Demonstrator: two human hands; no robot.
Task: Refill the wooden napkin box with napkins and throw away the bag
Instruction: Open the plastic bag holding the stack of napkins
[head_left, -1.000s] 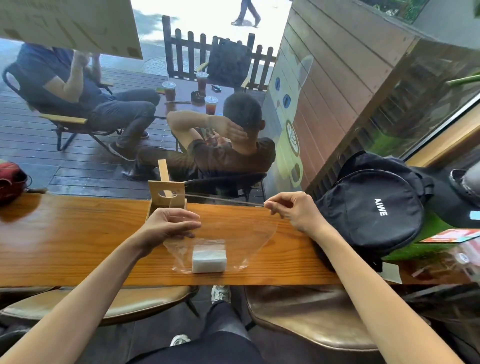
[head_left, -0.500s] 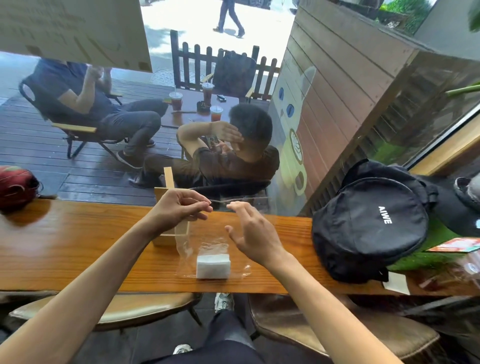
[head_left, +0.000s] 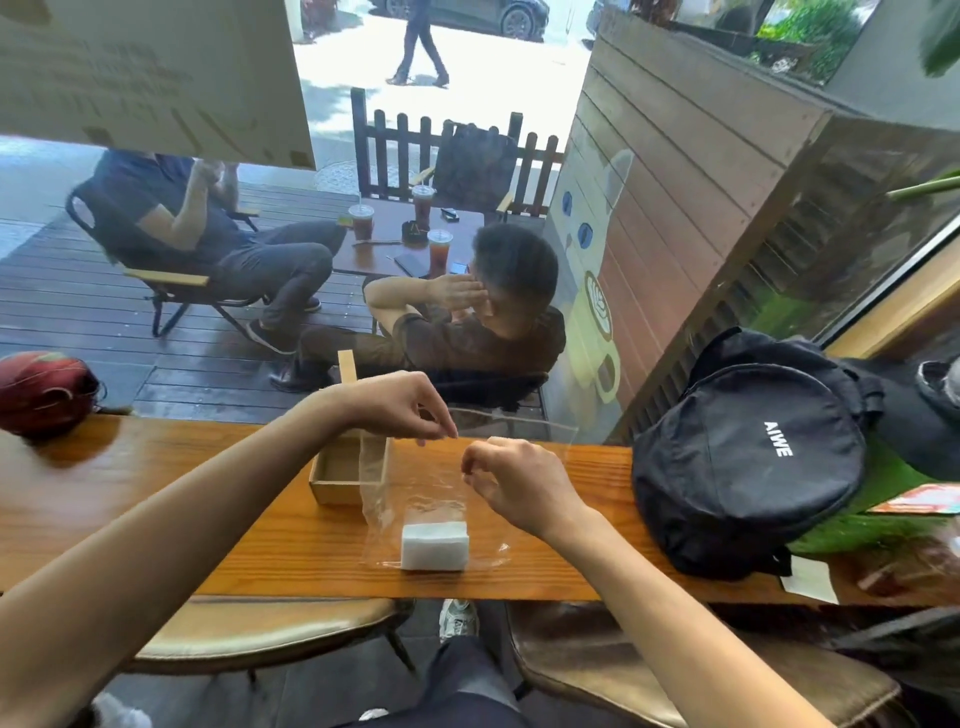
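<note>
Noting a crinkly clear plastic bag (head_left: 415, 499) upright on the wood-grain counter (head_left: 156, 499), a white block of napkins (head_left: 434, 545) at its bottom, the open square wooden napkin box (head_left: 340, 470) just far-left. My left hand (head_left: 400, 405) and right hand (head_left: 511, 480) each pinch the bag's top edge, fingers curled.

A black backpack (head_left: 748, 467) marked "AIWE" is set on the right of the wooden surface (head_left: 156, 499). A red helmet-like object (head_left: 44, 392) is seen at its far left. Two brown stools (head_left: 260, 629) are tucked below.

Bright window daylight, blown-out street, wide-angle bending, blurred edges
</note>
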